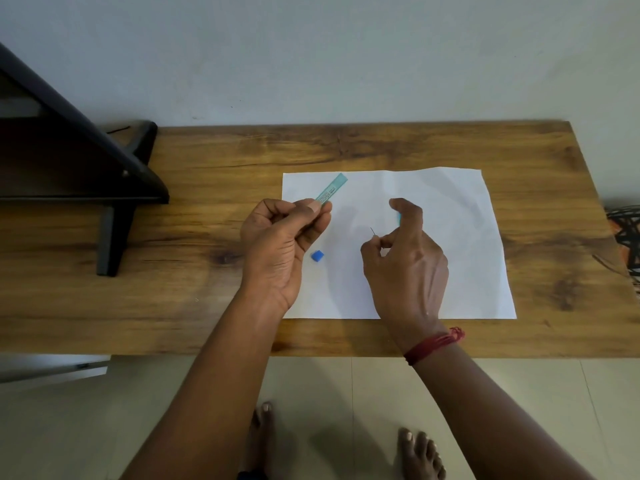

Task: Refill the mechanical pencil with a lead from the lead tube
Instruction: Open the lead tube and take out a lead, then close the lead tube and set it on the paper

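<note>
My left hand (280, 244) holds a flat teal lead tube (332, 189) between thumb and fingers, its open end pointing up and to the right over the white paper (450, 237). My right hand (405, 251) pinches a thin dark lead (372, 231) between thumb and forefinger. A bit of blue (399, 218) shows behind the right hand's raised finger; most of that item is hidden, so I cannot tell what it is. A small blue cap (317, 256) lies on the paper between my hands.
The paper lies on a wooden table (207, 271) against a pale wall. A black stand (114, 188) occupies the table's left end. A dark wire object (623, 237) sits at the right edge. Bare feet show on the tiled floor below.
</note>
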